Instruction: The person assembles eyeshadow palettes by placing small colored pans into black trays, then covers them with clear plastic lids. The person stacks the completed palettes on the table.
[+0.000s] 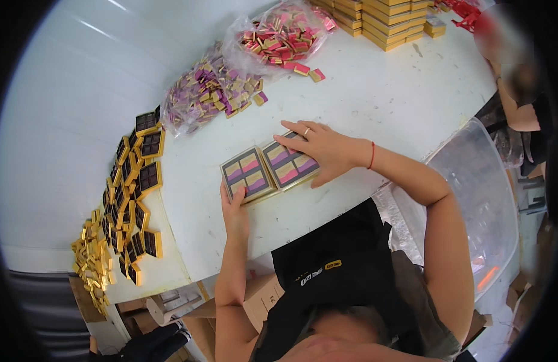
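Scuffed white table (pixel 387 96) under boxes (pixel 247 173)

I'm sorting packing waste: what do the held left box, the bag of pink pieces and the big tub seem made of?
Left box: stiff card or plastic, unclear which; straight edges, gold sheen. Bag: likely thin plastic film, see-through and crumpled. Tub: probably rigid plastic, smooth, translucent, its rim holding shape.

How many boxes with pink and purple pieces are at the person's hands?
2: the left box touches the left hand, and the right box lies partly under the right hand. Any box beneath these would be hidden.
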The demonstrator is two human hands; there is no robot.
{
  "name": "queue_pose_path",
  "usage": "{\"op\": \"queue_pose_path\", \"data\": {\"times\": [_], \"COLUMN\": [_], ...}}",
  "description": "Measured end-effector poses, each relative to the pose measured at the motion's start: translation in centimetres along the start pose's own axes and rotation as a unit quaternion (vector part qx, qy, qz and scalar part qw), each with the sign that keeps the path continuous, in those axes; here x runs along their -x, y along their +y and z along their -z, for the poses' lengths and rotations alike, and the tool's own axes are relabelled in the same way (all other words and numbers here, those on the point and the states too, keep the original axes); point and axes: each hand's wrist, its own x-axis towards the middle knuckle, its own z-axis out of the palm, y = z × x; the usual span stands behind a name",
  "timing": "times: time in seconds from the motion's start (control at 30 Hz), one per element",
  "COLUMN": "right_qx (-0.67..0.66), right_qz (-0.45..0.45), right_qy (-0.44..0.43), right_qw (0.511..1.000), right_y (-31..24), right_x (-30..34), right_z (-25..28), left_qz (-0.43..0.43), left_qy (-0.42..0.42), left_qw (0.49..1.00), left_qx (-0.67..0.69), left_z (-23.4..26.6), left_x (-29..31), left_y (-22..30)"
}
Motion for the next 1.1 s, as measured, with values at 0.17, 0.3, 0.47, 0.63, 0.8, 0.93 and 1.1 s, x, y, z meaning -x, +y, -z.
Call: {"op": "queue_pose_path", "data": {"times": [0.17, 0.3, 0.47, 0.63, 0.8, 0.93, 1.1], "right_qx": [-0.244, -0.179, -0.139, -0.157, -0.228, -0.227, -0.549], "right_qz": [0.026, 0.014, -0.092, 0.020, 0.093, 0.069, -0.131], "right_qy": [-0.002, 0.079, 0.147, 0.322, -0.006, 0.040, 0.199], "right_qw": [0.970, 0.981, 0.975, 0.933, 0.969, 0.971, 0.801], "right_y": [3.2, 3.1, 3.7, -2.3, -2.3, -2.0, -3.1], "right_x": [1.1, 1.6, -0.2, -4.4, -5.6, -4.6, 0.2], "right_z": [-0.1, -2.2, 1.5, 5.7, 2.1, 0.9, -4.6], "left_qz": [-0.007, 0.003, -0.013, 0.014, 0.038, 0.045, 0.065], "left_qy": [-0.043, -0.061, -0.109, -0.069, -0.130, -0.101, -0.161], "left_qw": [0.999, 0.994, 0.990, 0.990, 0.958, 0.972, 0.969], "left_qx": [0.024, 0.090, 0.091, 0.120, 0.251, 0.206, 0.178], "left_z": [0.9, 0.8, 0.5, -2.9, -3.4, -4.8, -7.5], "left_x": [-0.3, -1.0, -1.3, -0.8, -0.1, -0.1, -1.1], "left_y": [-0.7, -0.7, -1.5, -3.0, 0.4, 1.7, 2.1]}}
